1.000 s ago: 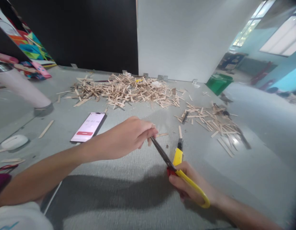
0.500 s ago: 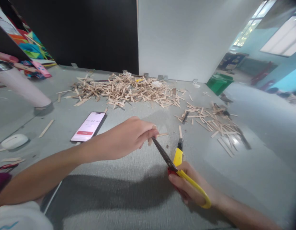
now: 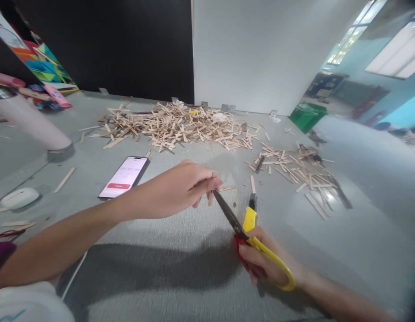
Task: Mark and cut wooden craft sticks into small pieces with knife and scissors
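Observation:
My right hand [image 3: 266, 259] is closed on scissors [image 3: 229, 214] with one yellow and one red handle loop; their dark blades look shut and point up to the left. The blade tips meet the fingertips of my left hand [image 3: 187, 190], which pinches a small wooden stick piece [image 3: 210, 197], mostly covered by the fingers. Behind those fingertips another wooden strip [image 3: 228, 188] lies on the table. A yellow utility knife [image 3: 250, 217] lies just beyond my right hand, its lower end hidden by the hand. A wooden stick [image 3: 252, 184] reaches out past the knife's tip.
A wide heap of wooden sticks [image 3: 180, 127] lies along the back panels, and a smaller pile [image 3: 308, 167] sits at right. On the left are a phone [image 3: 122, 176] showing a timer, a white mouse [image 3: 21, 197] and a pale bottle [image 3: 33, 118]. A green bin [image 3: 308, 117] stands behind, right.
My left hand and the scissor tips have lifted very slightly. The fingers of my right hand have shifted a little at the red loop. Everything else stays in place.

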The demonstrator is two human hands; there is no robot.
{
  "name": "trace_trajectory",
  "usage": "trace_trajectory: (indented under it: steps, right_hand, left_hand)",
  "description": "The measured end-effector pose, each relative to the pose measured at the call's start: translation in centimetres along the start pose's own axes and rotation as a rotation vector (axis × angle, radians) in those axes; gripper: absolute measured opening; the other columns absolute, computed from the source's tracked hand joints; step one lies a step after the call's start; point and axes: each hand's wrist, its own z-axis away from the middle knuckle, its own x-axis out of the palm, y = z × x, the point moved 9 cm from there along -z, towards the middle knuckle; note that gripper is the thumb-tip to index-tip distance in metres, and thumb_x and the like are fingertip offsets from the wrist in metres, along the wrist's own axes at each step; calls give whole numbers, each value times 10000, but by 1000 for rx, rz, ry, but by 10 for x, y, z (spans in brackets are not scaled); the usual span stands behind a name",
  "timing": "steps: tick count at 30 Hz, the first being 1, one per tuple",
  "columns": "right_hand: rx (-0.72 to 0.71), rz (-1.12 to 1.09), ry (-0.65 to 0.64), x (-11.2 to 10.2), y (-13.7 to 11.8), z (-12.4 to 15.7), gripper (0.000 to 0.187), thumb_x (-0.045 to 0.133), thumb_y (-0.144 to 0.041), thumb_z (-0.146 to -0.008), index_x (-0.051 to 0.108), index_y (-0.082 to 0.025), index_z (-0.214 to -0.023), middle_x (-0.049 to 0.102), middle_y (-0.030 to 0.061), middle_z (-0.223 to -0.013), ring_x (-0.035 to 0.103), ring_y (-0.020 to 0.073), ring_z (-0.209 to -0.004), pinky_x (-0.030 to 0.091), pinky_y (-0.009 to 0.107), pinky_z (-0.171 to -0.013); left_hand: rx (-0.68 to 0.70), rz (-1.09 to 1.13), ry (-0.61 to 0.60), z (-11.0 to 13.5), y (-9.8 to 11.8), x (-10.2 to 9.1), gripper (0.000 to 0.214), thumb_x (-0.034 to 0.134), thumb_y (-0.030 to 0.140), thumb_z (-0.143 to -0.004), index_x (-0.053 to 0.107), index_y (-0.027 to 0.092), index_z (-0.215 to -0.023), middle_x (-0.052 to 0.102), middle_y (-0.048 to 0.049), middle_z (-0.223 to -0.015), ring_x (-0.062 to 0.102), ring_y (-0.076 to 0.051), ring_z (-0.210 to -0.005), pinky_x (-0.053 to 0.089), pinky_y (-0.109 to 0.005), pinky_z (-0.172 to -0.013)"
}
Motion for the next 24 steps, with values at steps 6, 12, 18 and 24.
trace_trajectory:
  steps: [6,12,18,24]
  right_hand:
    - [-14,53,43,-2,-8,2,686,674,-789,-915,397,-227,-634,348,-79,-577,389,59,-446,470,175,-442]
    - [-15,134,72,-6,-15,5,657,670,-750,-953,395,-231,-656,349,-74,-568,419,72,-456,441,170,-434]
    - [-38,147,9,-5,-15,3,663,670,-742,-959,376,-236,-647,341,-85,-548,374,59,-424,391,157,-385]
    - [-47,28,-56,-2,-3,1,680,593,-669,-1046,470,-209,-561,442,-55,-424,399,61,-354,321,162,-360]
  left_hand:
    - [-2,96,-77,1,4,4,446,432,407,-1164,720,192,-900,720,25,-692,633,-99,-571,400,-222,-548]
    - [-15,112,-95,2,1,7,475,418,439,-1168,708,195,-881,739,18,-719,645,-99,-570,423,-222,-552]
    - [28,1,-38,3,4,3,437,429,379,-1160,731,204,-898,668,21,-632,612,-120,-568,389,-256,-584]
    - [61,-140,0,4,7,1,443,430,388,-1163,720,203,-883,632,21,-636,588,-136,-594,363,-289,-625]
